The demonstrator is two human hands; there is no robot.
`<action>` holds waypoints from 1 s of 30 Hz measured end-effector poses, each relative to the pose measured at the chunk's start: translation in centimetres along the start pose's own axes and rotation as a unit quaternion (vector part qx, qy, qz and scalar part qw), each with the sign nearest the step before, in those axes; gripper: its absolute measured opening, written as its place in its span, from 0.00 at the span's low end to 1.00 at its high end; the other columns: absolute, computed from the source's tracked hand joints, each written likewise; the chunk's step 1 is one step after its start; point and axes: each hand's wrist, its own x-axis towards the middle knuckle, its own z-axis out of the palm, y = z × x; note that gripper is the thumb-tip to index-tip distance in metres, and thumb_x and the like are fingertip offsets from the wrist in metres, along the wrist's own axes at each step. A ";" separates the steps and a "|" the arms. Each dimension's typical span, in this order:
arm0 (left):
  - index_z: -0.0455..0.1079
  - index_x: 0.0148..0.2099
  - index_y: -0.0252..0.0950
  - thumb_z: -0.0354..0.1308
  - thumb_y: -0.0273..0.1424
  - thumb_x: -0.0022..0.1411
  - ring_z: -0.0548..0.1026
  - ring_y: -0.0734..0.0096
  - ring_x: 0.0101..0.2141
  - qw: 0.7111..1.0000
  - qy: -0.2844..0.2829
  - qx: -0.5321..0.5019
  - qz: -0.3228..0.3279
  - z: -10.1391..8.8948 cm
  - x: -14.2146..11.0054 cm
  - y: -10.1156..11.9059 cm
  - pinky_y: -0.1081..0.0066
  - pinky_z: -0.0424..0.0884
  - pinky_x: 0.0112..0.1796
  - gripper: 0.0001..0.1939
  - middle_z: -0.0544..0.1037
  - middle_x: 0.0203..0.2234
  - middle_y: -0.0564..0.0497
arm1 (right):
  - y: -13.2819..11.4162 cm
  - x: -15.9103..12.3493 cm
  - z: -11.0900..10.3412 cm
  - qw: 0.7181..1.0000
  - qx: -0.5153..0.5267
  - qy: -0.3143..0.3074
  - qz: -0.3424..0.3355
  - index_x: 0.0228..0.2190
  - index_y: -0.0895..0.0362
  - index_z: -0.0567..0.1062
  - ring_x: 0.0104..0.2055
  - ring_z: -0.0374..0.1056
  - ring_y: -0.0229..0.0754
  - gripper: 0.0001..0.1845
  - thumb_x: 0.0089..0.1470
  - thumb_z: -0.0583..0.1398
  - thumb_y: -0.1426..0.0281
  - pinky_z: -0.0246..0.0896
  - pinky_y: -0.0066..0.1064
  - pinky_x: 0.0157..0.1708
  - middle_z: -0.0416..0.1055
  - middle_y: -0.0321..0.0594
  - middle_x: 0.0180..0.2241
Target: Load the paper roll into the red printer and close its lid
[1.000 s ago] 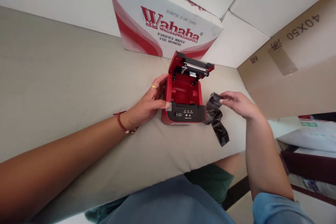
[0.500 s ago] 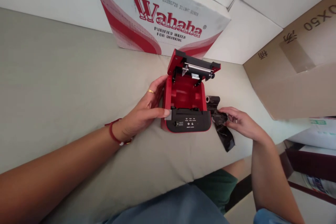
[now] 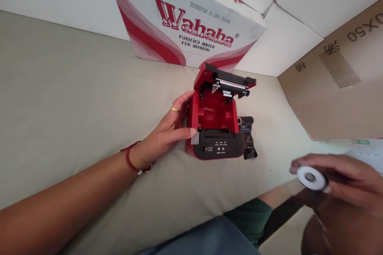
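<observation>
A red and black label printer (image 3: 220, 143) stands on the cloth-covered surface with its lid (image 3: 226, 81) raised and its red bay bare inside. My left hand (image 3: 170, 129) grips the printer's left side, its thumb on the grey front corner and its fingers along the outer wall. At the lower right, my right hand (image 3: 350, 179), blurred by motion, holds a white paper roll (image 3: 311, 178) with its round end and core hole toward me. Beside the printer's right wall lies a black film strip with a small roll (image 3: 247, 125), partly hidden by the printer.
Behind the printer stands a white and red water carton (image 3: 197, 36). A brown cardboard box (image 3: 338, 75) borders the right side. The pale cloth surface (image 3: 89, 87) spreads to the left. My knee in green shorts (image 3: 251, 219) is at the front edge.
My right hand has left the black film strip, moved right and toward me, and now holds a white paper roll. My left hand remains on the printer; the view has shifted slightly.
</observation>
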 end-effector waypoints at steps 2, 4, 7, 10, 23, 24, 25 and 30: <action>0.61 0.77 0.57 0.75 0.38 0.63 0.58 0.41 0.79 1.000 0.000 0.001 0.003 0.0 0.0 0.0 0.40 0.60 0.78 0.46 0.63 0.79 0.53 | -4.1 2.9 2.1 0.993 0.106 -0.046 -0.015 0.48 0.32 0.88 0.42 0.86 0.59 0.15 0.61 0.69 0.49 0.82 0.47 0.36 0.88 0.45 0.45; 0.60 0.78 0.57 0.74 0.38 0.64 0.57 0.41 0.80 1.000 -0.002 0.010 0.005 0.0 -0.1 -0.1 0.39 0.59 0.78 0.46 0.61 0.80 0.53 | -8.1 6.3 4.6 0.992 0.120 -0.008 -0.027 0.52 0.39 0.86 0.40 0.84 0.55 0.18 0.63 0.69 0.53 0.80 0.44 0.37 0.87 0.44 0.43; 0.56 0.80 0.58 0.70 0.41 0.69 0.57 0.41 0.79 0.998 0.007 0.065 0.021 0.1 -0.5 -0.3 0.37 0.59 0.78 0.44 0.57 0.81 0.51 | -12.1 10.4 7.9 0.994 0.064 0.003 -0.084 0.58 0.45 0.81 0.28 0.75 0.46 0.20 0.68 0.62 0.59 0.74 0.38 0.32 0.79 0.34 0.28; 0.58 0.79 0.55 0.66 0.43 0.73 0.56 0.42 0.79 0.959 0.078 0.237 0.132 0.3 -1.3 -0.1 0.36 0.55 0.78 0.38 0.57 0.80 0.48 | -13.7 12.7 9.9 0.992 -0.036 0.026 -0.116 0.61 0.49 0.79 0.35 0.79 0.47 0.21 0.69 0.59 0.67 0.76 0.40 0.42 0.84 0.38 0.37; 0.74 0.65 0.44 0.60 0.27 0.71 0.81 0.63 0.66 0.691 -0.024 0.560 0.456 4.6 -4.1 -0.4 0.51 0.48 0.81 0.22 0.88 0.58 0.48 | -16.6 15.9 11.7 0.975 -0.216 0.013 -0.057 0.65 0.48 0.78 0.57 0.80 0.57 0.25 0.70 0.59 0.71 0.73 0.44 0.55 0.79 0.48 0.64; 0.74 0.65 0.44 0.61 0.27 0.71 0.82 0.62 0.66 0.689 -0.017 0.566 0.452 4.6 -4.0 -0.4 0.50 0.49 0.81 0.23 0.88 0.59 0.47 | -16.9 16.0 11.8 0.973 -0.226 0.012 -0.047 0.65 0.48 0.79 0.56 0.80 0.58 0.25 0.71 0.59 0.70 0.73 0.44 0.53 0.79 0.48 0.64; 0.73 0.66 0.45 0.62 0.26 0.70 0.82 0.62 0.65 0.689 -0.010 0.571 0.447 4.5 -4.0 -0.4 0.48 0.50 0.81 0.24 0.87 0.60 0.46 | -17.1 16.1 11.8 0.971 -0.235 0.012 -0.039 0.65 0.48 0.79 0.55 0.80 0.58 0.25 0.71 0.59 0.70 0.73 0.44 0.52 0.80 0.49 0.63; 0.72 0.67 0.48 0.63 0.24 0.71 0.85 0.62 0.61 0.685 0.000 0.585 0.434 4.4 -4.1 -0.3 0.44 0.53 0.79 0.25 0.89 0.57 0.50 | -17.0 15.7 11.8 0.977 -0.204 0.019 -0.062 0.65 0.53 0.79 0.57 0.80 0.58 0.25 0.71 0.58 0.72 0.73 0.46 0.55 0.81 0.52 0.63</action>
